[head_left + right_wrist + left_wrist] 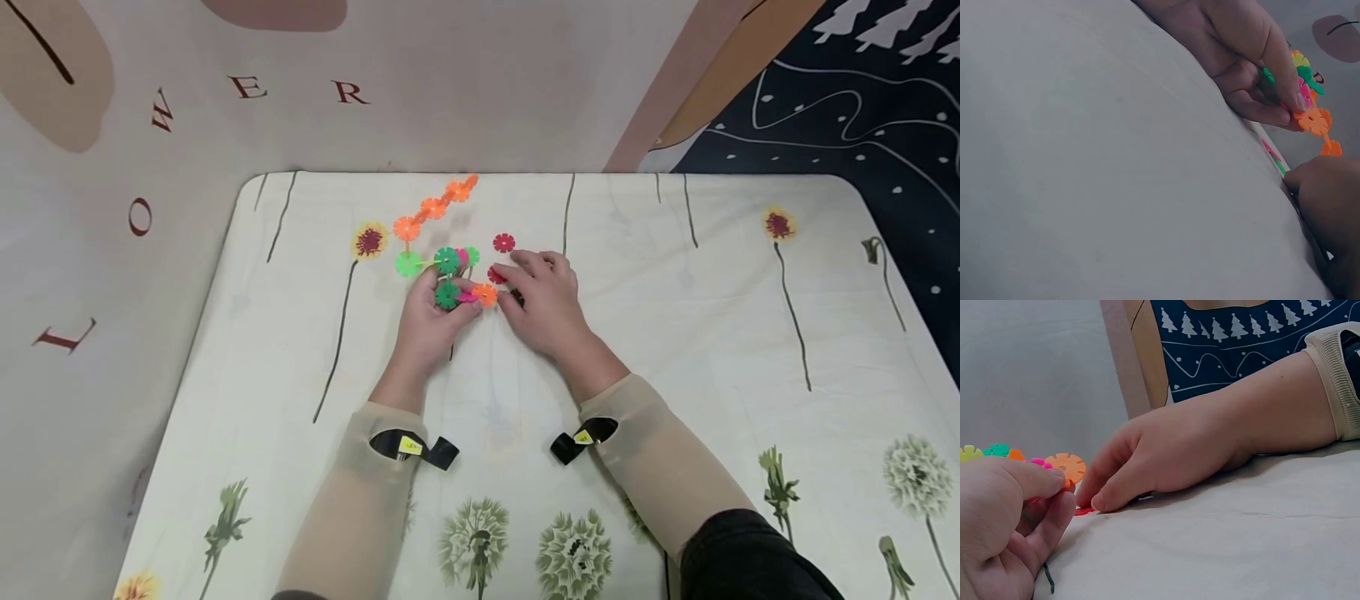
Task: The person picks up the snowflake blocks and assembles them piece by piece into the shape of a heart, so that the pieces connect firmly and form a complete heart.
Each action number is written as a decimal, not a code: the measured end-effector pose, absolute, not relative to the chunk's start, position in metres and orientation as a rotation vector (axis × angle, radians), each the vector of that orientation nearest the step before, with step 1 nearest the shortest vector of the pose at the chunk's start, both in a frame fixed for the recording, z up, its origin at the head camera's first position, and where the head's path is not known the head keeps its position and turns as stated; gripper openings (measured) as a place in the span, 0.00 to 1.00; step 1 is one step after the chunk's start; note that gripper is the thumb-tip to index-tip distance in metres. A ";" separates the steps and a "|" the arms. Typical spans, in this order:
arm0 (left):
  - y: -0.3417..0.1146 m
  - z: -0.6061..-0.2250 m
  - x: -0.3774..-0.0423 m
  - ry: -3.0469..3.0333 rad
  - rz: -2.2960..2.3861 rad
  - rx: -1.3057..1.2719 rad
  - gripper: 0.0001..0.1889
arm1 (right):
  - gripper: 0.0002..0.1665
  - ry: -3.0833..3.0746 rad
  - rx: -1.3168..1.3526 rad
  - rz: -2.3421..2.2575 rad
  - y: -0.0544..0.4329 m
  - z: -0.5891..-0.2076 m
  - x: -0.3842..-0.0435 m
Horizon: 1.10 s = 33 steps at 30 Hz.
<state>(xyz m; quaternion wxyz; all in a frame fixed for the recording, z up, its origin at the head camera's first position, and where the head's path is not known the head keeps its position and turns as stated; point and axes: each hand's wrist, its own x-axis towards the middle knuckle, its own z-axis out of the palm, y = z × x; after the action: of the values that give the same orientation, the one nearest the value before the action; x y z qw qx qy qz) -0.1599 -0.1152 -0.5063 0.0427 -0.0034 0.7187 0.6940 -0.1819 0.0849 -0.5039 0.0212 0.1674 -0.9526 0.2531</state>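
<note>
My left hand (422,321) grips a chain of interlocking notched plastic discs. An orange disc (484,294) pokes out by the left thumb, with a pink disc (467,297) beside it and a dark green disc (447,295) over the fingers. Further along, light green discs (408,264) lead to a slanting orange row (432,208). My right hand (546,304) is lowered to the table, fingers bent and slightly spread. Its index fingertip touches a loose red disc (495,274), seen low in the left wrist view as a red edge (1084,511). The right palm is hidden.
Another red disc (504,242) lies just beyond the right fingers. A white flower-printed cloth (675,333) covers the table. Behind its far edge rises a pale wall (480,108) with printed letters; a dark patterned cloth (847,125) hangs at the right.
</note>
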 end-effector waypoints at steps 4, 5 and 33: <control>-0.115 -0.505 -0.160 2.170 2.145 -0.020 0.29 | 0.15 -2.833 0.550 0.829 0.086 -0.504 -0.182; -0.115 -0.504 -0.159 2.168 2.142 -0.032 0.29 | 0.13 -2.807 0.556 0.846 0.086 -0.504 -0.182; -0.113 -0.501 -0.156 2.068 2.184 -0.190 0.34 | 0.10 -2.377 0.634 1.668 0.090 -0.505 -0.183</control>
<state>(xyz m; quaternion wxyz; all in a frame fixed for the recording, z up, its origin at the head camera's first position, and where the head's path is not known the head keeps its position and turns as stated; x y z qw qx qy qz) -0.1557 -0.1130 -0.5007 0.0637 -0.0630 0.6848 0.7232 -0.1828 0.0898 -0.5049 0.0844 0.2126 -0.7968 0.5592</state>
